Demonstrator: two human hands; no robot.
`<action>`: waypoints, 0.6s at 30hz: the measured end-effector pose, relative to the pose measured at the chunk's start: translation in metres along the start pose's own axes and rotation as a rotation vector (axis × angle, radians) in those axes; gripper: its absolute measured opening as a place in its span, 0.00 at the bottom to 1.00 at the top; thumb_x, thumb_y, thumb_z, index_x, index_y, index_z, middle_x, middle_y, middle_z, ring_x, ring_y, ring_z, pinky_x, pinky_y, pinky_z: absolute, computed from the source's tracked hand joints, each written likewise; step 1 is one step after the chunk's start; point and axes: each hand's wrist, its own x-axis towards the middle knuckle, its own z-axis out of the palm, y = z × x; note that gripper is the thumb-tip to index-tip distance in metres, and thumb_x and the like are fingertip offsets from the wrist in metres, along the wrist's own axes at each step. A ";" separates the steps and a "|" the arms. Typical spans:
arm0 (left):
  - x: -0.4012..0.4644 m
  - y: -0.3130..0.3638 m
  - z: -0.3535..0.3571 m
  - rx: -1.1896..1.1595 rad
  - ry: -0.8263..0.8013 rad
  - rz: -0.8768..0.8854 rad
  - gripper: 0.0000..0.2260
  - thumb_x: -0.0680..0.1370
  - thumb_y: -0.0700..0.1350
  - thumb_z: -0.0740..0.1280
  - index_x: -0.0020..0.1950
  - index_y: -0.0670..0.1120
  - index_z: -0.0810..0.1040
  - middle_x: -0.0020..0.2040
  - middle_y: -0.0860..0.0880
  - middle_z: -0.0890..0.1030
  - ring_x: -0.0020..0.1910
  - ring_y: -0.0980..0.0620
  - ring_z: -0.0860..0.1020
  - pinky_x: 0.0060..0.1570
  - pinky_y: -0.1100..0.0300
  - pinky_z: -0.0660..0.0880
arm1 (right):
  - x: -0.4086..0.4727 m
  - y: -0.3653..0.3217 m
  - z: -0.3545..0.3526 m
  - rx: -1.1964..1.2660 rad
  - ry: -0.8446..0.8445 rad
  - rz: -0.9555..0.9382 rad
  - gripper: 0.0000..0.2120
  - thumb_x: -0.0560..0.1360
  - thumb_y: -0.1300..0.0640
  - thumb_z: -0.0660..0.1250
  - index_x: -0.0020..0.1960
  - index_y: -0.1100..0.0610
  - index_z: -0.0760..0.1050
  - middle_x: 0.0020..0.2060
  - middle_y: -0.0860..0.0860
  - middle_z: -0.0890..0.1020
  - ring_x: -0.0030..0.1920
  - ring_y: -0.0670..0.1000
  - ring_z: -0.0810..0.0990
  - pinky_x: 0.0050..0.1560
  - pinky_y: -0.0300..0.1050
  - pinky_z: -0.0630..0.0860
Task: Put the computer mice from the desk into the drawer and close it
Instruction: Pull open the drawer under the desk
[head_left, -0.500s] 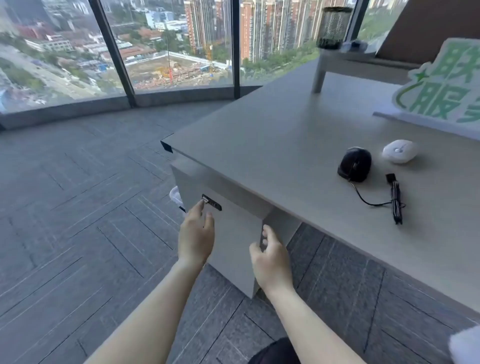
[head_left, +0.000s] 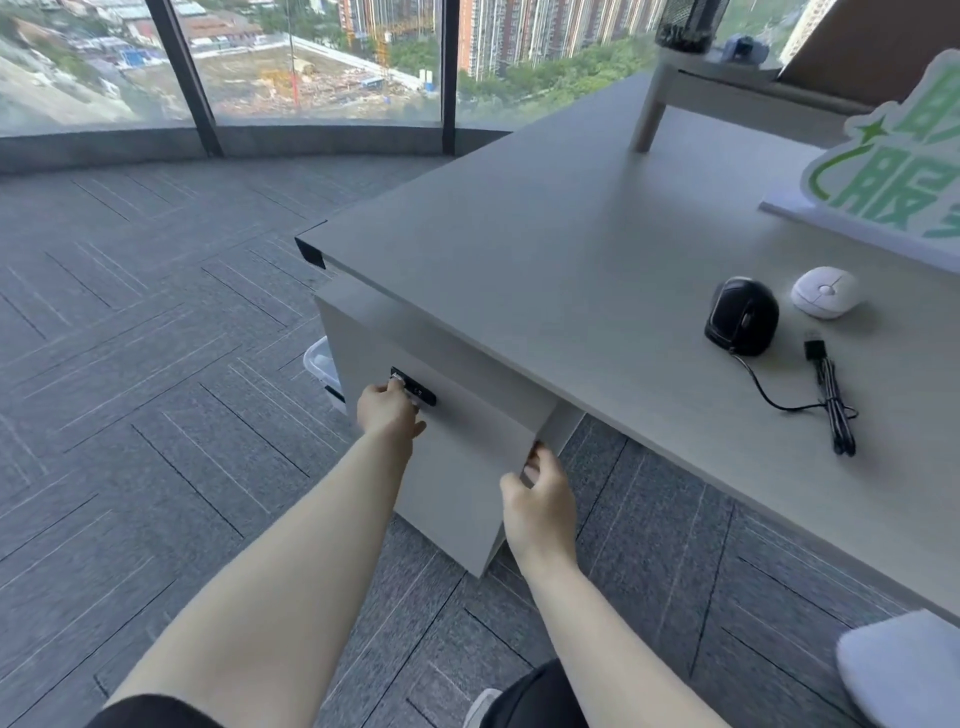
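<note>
A black wired mouse (head_left: 742, 316) lies on the grey desk (head_left: 545, 249), its cable (head_left: 831, 405) bundled to its right. A white mouse (head_left: 824, 292) sits just behind it. Under the desk's corner is a grey drawer cabinet (head_left: 457, 467) with a small black lock panel (head_left: 415, 387). My left hand (head_left: 389, 413) presses a fingertip on the left end of that panel. My right hand (head_left: 540, 499) curls its fingers around the right edge of the cabinet front. The front looks closed; nothing of the inside shows.
A green-and-white sign (head_left: 883, 176) stands at the desk's right. A raised shelf (head_left: 727, 88) with a mesh holder is at the back. A clear plastic bin (head_left: 322, 364) sits on the carpet left of the cabinet. Floor-to-ceiling windows run behind.
My left hand has shifted slightly up onto the lock panel. My right hand stays on the cabinet front's right edge. The mice have not moved.
</note>
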 end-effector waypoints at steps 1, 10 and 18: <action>0.004 -0.001 0.001 -0.012 0.004 -0.009 0.07 0.80 0.45 0.60 0.52 0.41 0.72 0.39 0.46 0.75 0.46 0.44 0.78 0.40 0.47 0.80 | 0.000 0.001 0.000 -0.001 0.004 -0.002 0.27 0.73 0.60 0.60 0.72 0.55 0.67 0.67 0.54 0.76 0.67 0.50 0.75 0.65 0.52 0.75; 0.007 -0.003 -0.015 -0.019 0.035 -0.018 0.10 0.79 0.43 0.61 0.53 0.38 0.75 0.50 0.41 0.74 0.49 0.43 0.76 0.35 0.49 0.81 | -0.010 0.003 -0.005 -0.044 -0.009 -0.059 0.14 0.74 0.54 0.63 0.58 0.55 0.77 0.55 0.51 0.84 0.55 0.49 0.82 0.58 0.52 0.78; -0.033 -0.021 -0.094 -0.065 0.098 -0.048 0.14 0.80 0.44 0.62 0.63 0.39 0.73 0.56 0.43 0.77 0.40 0.49 0.79 0.50 0.43 0.81 | -0.057 0.011 -0.013 -0.177 -0.152 -0.181 0.12 0.75 0.45 0.68 0.44 0.53 0.81 0.38 0.44 0.84 0.41 0.43 0.81 0.43 0.41 0.76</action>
